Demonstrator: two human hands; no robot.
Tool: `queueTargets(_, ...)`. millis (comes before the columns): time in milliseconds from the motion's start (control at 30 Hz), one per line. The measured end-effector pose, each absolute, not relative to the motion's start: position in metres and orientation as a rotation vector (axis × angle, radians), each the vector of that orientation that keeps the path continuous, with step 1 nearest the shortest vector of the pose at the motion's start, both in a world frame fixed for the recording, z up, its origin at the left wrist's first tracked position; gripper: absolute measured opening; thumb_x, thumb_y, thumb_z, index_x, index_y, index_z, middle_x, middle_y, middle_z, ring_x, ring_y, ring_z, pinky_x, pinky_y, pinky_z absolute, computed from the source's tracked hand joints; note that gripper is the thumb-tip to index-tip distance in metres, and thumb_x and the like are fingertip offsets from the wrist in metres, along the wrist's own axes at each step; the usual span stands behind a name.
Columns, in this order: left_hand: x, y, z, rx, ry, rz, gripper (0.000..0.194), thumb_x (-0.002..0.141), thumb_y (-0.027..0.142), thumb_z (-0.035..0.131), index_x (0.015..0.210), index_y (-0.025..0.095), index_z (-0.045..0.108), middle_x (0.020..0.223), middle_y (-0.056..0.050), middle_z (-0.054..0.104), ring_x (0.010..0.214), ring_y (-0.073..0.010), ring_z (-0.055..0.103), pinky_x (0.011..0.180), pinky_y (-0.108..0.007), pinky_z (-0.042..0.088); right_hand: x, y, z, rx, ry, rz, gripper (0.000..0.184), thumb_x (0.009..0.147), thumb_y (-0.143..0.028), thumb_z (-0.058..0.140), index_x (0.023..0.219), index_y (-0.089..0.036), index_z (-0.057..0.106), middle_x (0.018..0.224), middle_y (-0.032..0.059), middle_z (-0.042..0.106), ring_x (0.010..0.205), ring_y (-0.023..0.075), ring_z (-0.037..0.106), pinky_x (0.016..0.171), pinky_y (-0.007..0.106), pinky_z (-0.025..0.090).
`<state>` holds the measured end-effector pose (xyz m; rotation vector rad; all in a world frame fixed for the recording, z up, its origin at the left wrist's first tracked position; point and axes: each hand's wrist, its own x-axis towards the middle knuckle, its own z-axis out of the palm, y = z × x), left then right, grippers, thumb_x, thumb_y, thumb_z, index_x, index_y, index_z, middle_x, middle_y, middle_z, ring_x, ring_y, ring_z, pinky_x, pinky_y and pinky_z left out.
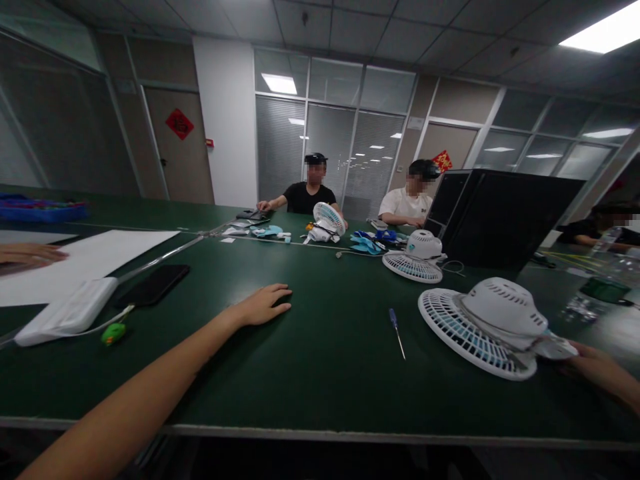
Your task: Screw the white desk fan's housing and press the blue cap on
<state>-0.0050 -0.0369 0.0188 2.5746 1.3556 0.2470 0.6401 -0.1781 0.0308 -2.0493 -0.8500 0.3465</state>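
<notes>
My left hand [264, 305] lies flat on the green tabletop, fingers stretched out, holding nothing. At the right, my right hand [597, 368] grips the stem end of a white fan [503, 313]; some of its fingers are hidden. The fan rests face down, its slotted grille [460, 327] on the table and its rounded motor housing upward. Between my hands lies a screwdriver [397, 332] with a blue handle, apart from both.
Another white fan [423, 247] stands beyond, beside a large black case [505, 217]. A black phone [156, 285], white power strip [75, 310] and green trinket [113, 333] lie left. Another person's hand [33, 255] rests over white sheets. Two people sit opposite, near a third fan [327, 220].
</notes>
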Motion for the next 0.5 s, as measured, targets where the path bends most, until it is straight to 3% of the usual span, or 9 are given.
queueTargets(67,-0.005,-0.037,0.019,2.569,1.359,0.24,0.059,0.095,0.05,0.037,0.142,0.016,0.046,0.152,-0.013,0.04,0.139,-0.0271,0.039,0.115,-0.041,0.031,0.646,-0.179,0.026,-2.088,-0.909,0.379,0.005,0.039,-0.035,0.059,0.043,-0.034,0.055,0.049,0.0097,0.064,0.049,0.0351,0.061,0.061,0.054,0.053)
queueTargets(167,-0.005,-0.037,0.02,2.577,1.363,0.232,0.059,0.095,0.05,0.037,0.142,0.015,0.046,0.152,-0.013,0.041,0.139,-0.0269,0.04,0.115,-0.04,0.031,0.658,-0.179,0.019,-2.142,-1.111,0.154,0.006,0.038,-0.039,0.058,0.039,-0.036,0.053,0.051,0.0095,0.065,0.064,0.0427,0.065,0.073,0.059,0.05)
queueTargets(300,-0.004,-0.039,0.021,2.583,1.364,0.216,0.06,0.095,0.05,0.036,0.142,0.013,0.045,0.152,-0.014,0.04,0.139,-0.0273,0.039,0.115,-0.04,0.031,0.672,-0.184,0.012,-2.219,-1.173,0.127,0.014,0.035,-0.042,0.061,0.039,-0.036,0.049,0.055,0.0131,0.067,0.068,0.0454,0.065,0.073,0.058,0.049)
queueTargets(500,-0.006,-0.036,0.018,2.571,1.337,0.26,0.06,0.094,0.052,0.037,0.141,0.016,0.047,0.151,-0.013,0.041,0.138,-0.0278,0.041,0.114,-0.041,0.032,0.669,-0.204,0.017,-2.151,-1.239,0.069,0.042,0.033,-0.051,0.07,0.07,-0.039,0.055,0.067,0.0088,0.072,0.067,0.0408,0.069,0.068,0.054,0.056)
